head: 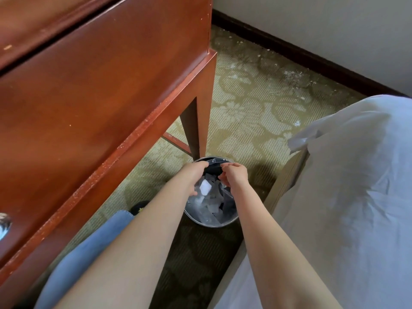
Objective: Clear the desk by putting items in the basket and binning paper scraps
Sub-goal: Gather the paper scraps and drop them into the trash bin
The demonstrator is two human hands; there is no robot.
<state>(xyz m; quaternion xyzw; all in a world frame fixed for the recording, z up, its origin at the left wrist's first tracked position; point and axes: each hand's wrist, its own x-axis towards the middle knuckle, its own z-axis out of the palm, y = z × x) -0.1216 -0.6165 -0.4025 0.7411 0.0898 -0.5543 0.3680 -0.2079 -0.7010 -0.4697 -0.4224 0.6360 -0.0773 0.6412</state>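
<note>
Over the carpet (245,108), left hand (193,176) and right hand (234,175) curl, grip unclear, above paper scraps (205,188) in the bin (223,224).

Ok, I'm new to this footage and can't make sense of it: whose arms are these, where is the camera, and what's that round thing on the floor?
There is no machine here. A person wears a wide-angle camera on the head, so this single picture looks down along their own bare arms. The left hand and right hand are both over a round metal bin, which stands on the patterned carpet beside a leg of the desk. Inside the bin lie white paper scraps. The fingers are at the bin's far rim, by its dark liner. I cannot tell whether either grip holds anything. On the right is a bed with white sheets. The blue at lower left is the person's trouser leg.
</note>
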